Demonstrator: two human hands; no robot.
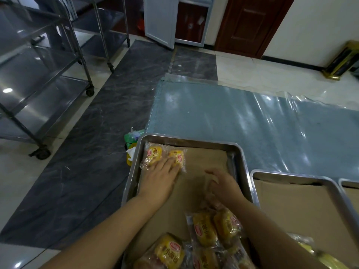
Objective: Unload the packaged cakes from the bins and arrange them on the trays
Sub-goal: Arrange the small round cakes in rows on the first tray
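My open left grip (163, 177) presses two yellow plastic-wrapped cakes (154, 154) at the far-left corner of the steel tray (194, 139); my blurred right grip (221, 183), closure unclear, lies to their right.

Steel trays: three, being the near tray (134, 183), a second tray (291, 174) to its right, and a third tray (348, 181) showing one corner only.

Packaged cakes laid on the near tray: two, left cake (154, 155) and right cake (178, 157).

Heap of cakes (204, 230) at the bottom edge: at least four; overlap prevents a full count.

Hands: two, left hand (161, 177) and right hand (223, 183).

Wheeled steel racks: two, nearer rack (38, 61) and farther rack (103, 41).
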